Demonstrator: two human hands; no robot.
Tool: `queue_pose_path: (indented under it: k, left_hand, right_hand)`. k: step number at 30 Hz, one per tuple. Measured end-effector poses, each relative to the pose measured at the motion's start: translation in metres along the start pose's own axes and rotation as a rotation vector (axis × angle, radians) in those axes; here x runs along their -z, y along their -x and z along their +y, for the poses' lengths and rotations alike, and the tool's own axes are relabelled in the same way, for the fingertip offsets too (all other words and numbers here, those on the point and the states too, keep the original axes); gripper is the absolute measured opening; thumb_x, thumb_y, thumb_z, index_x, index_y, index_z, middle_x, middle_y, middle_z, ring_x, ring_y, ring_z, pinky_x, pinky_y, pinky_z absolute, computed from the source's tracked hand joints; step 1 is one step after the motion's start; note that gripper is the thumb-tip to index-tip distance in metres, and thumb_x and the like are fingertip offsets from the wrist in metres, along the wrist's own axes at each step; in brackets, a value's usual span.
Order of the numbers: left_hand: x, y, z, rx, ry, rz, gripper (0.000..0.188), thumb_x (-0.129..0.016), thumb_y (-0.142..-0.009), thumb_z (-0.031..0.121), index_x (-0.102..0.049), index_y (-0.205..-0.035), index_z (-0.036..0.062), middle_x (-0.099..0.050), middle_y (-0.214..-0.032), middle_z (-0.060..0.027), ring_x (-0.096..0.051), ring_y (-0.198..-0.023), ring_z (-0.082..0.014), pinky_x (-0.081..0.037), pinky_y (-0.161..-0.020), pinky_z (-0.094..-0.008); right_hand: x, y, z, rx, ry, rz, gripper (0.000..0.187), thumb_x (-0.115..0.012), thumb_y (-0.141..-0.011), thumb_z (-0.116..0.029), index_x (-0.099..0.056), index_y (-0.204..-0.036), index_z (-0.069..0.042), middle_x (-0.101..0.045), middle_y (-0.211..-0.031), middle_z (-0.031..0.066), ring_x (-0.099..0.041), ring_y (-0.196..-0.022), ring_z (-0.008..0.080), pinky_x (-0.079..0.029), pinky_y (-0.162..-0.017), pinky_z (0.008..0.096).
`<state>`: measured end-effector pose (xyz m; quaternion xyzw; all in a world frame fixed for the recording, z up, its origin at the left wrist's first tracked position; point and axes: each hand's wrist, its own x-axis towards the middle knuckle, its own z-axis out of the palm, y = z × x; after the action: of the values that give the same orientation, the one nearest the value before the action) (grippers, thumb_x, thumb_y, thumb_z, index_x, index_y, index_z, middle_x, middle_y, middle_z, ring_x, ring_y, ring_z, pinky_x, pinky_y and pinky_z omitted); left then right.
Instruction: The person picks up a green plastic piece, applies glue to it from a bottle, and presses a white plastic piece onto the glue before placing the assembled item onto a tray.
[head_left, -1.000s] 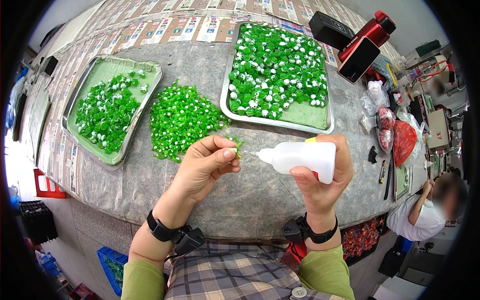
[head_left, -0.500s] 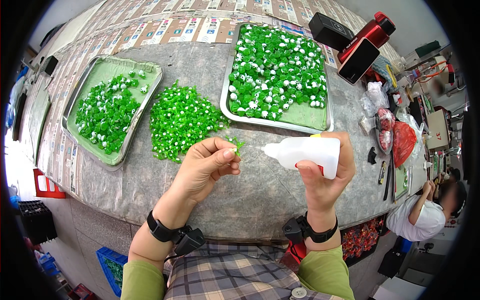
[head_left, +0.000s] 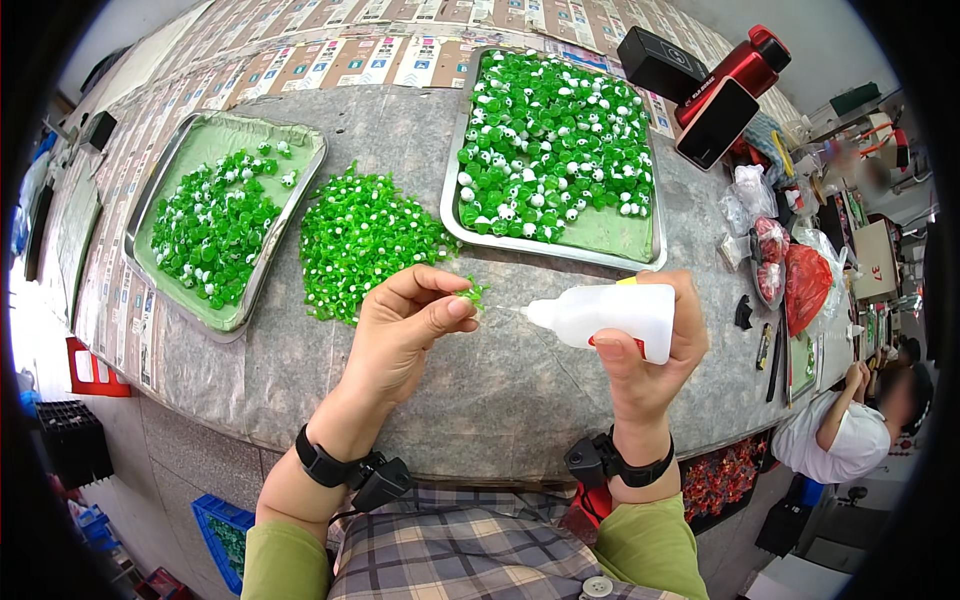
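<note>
Between the thumb and fingers of my left hand is a small green plastic piece, partly covered by the fingertips. My right hand grips a white squeeze bottle lying on its side in the air. Its thin nozzle points left and ends close to the green piece; whether the two touch I cannot tell. Just beyond my left hand lies a pile of small green pieces with white spots. Farther back stands a metal tray full of green pieces with white eye-like balls.
At the left, a second metal tray holds more green and white pieces. A red bottle, a black box and a phone stand at the back right. Plastic bags lie along the right. Another person sits at far right.
The squeeze bottle has shifted very slightly downward. The green piece has turned a little in my left fingers, and more of the fingertip now covers it.
</note>
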<state>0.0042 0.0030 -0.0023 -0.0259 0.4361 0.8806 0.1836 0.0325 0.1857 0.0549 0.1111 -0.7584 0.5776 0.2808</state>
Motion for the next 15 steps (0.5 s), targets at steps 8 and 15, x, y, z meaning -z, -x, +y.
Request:
queue_pose_path:
  k: [8, 15]
  left_hand:
    - [-0.001, -0.001, 0.0, -0.005, 0.002, -0.004, 0.015, -0.06, -0.073, 0.005, -0.055, -0.087, 0.0025, -0.058, -0.076, -0.0048, -0.056, -0.068, -0.0112, -0.047, -0.064, -0.0236]
    - [0.001, -0.001, -0.001, 0.002, 0.013, 0.018, 0.014, -0.059, -0.073, 0.005, -0.055, -0.086, 0.0027, -0.057, -0.075, -0.0038, -0.056, -0.069, -0.0112, -0.048, -0.064, -0.0248]
  right_hand:
    - [0.0, 0.002, 0.004, 0.001, -0.002, -0.001, 0.034, -0.071, -0.064, -0.023, -0.051, -0.081, -0.001, -0.054, -0.07, 0.0032, -0.052, -0.061, 0.0083, -0.04, -0.052, 0.0192]
    - [0.043, -0.013, 0.01, -0.316, -0.194, 0.164, 0.032, -0.063, -0.072, -0.016, -0.045, -0.091, 0.001, -0.054, -0.082, 0.0067, -0.054, -0.07, 0.0101, -0.044, -0.063, 0.0205]
